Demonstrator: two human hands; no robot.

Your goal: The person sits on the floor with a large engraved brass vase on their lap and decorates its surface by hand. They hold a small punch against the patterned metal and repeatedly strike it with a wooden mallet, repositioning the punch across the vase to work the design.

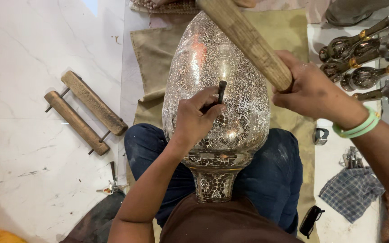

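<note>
A large silver metal vessel [212, 72], covered in fine engraved floral pattern, lies across my lap with its narrow neck [213, 184] toward my body. My left hand [194, 119] rests on its side and grips a small dark chisel [221, 90], tip against the metal. My right hand [309, 92] is closed around a thick wooden mallet [244, 38] raised above the vessel, slanting up and away. A green band [359, 128] circles my right wrist.
A wooden clamp of two bars [84, 112] lies on the marble floor at left. Several metal stems with rounded ends [365, 54] lie at upper right. A checked cloth [350, 191], small tools [111, 184] and a tan mat [145, 54] surround my legs.
</note>
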